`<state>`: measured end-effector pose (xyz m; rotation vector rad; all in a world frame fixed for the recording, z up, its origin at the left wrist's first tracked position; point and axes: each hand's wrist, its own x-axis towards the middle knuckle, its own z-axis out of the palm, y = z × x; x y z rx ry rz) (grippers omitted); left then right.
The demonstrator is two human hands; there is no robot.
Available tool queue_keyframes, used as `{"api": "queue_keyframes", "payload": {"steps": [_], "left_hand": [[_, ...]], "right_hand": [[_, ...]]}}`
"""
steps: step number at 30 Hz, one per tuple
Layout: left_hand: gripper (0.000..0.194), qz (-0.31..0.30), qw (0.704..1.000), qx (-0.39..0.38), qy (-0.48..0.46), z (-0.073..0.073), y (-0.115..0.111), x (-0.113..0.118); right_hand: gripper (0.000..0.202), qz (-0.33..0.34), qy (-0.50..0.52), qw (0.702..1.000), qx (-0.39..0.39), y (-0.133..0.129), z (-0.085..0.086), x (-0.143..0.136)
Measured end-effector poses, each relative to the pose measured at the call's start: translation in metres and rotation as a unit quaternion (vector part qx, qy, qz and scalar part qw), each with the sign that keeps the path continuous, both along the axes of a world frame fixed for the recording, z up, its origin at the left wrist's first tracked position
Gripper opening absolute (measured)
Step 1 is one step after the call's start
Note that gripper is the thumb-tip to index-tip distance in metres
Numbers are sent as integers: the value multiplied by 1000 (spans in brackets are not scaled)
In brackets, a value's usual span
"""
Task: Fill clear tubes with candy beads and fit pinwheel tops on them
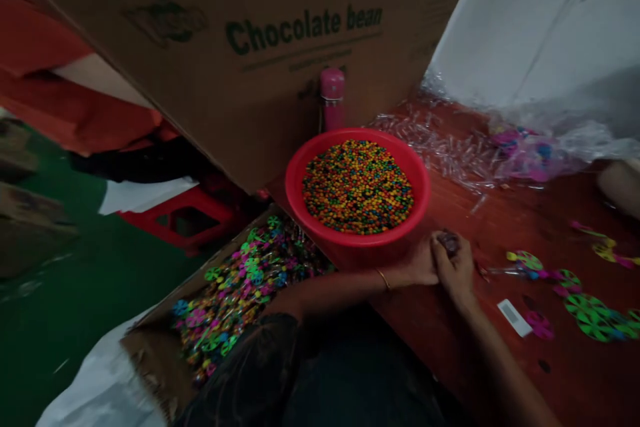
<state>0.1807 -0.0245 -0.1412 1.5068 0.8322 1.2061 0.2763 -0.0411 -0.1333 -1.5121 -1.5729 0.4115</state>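
My left hand [424,264] and my right hand [457,270] are pressed together over the red table, just right of the candy bowl. A small dark, shiny thing [449,241] shows at the top of my right hand, whose fingers are closed around it; its kind is unclear. My left hand's fingers are closed and partly hidden against the right. The red bowl [295,190] beside them holds many small coloured candies [357,187]. To the right lie a clear tube [505,271] with a toy end and green plastic wheels [590,317].
A large cardboard box [225,93] marked "Chocolate bean" stands behind a pink bottle [333,97]. Clear tubes [450,147] are heaped at the back. An open carton [155,360] of filled candy toys sits at lower left. A white label [514,317] lies at right.
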Motion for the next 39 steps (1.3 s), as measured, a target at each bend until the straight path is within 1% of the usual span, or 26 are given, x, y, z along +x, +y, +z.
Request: {"api": "queue_keyframes", "payload": {"steps": [2,4,6,7,10,11,13,15,17,18,20,22,24,26,29,31,33,36,39], "left_hand": [[55,-6,1000,-27,3,7,2,-6],[44,22,997,-79,-3,12,3,-10],[31,37,993,-109,-5,12,6,-11],[29,33,993,-112,-4,10,8,-11],[36,9,994,-111,4,4,17,-9],[36,1,994,-109,7,2,20,-9],[29,-5,994,-105,15,-1,24,-10],[28,3,995,-100,23,-4,26,-13],[36,12,995,-90,31,-7,27,-16],[39,11,996,-83,34,-9,26,-17],[36,5,997,-73,37,-11,25,-18],[30,2,998,-54,45,-13,23,-17],[32,7,997,-14,70,-11,23,-15],[34,29,992,41,116,-8,23,-15],[29,67,976,84,187,-2,22,-16],[26,63,973,84,207,1,21,-18],[26,42,975,80,201,3,21,-20],[32,25,985,30,166,2,21,-19],[35,37,989,-23,138,0,24,-15]], "right_hand": [[45,26,-21,999,13,2,4,-2],[45,74,-47,996,27,1,10,-3],[45,105,-63,992,21,-1,16,-4],[46,109,-64,992,11,-2,17,-4],[49,113,-49,992,-21,-2,19,-4],[50,117,-44,992,-29,-2,20,-3],[56,128,-36,990,-44,-1,22,-3],[62,144,-14,988,-60,1,23,0],[59,166,38,983,-71,3,24,6],[52,170,70,980,-75,4,23,10],[36,153,113,978,-81,4,20,17],[25,119,127,981,-89,3,15,22],[21,95,134,982,-97,0,10,23],[22,84,142,982,-94,-2,6,22],[27,84,109,988,-68,-3,5,22],[29,103,56,991,-58,-2,9,23],[28,112,-8,992,-54,-1,14,24],[31,88,-98,989,-61,-3,18,19],[35,66,-141,984,-85,-3,20,10]]}}
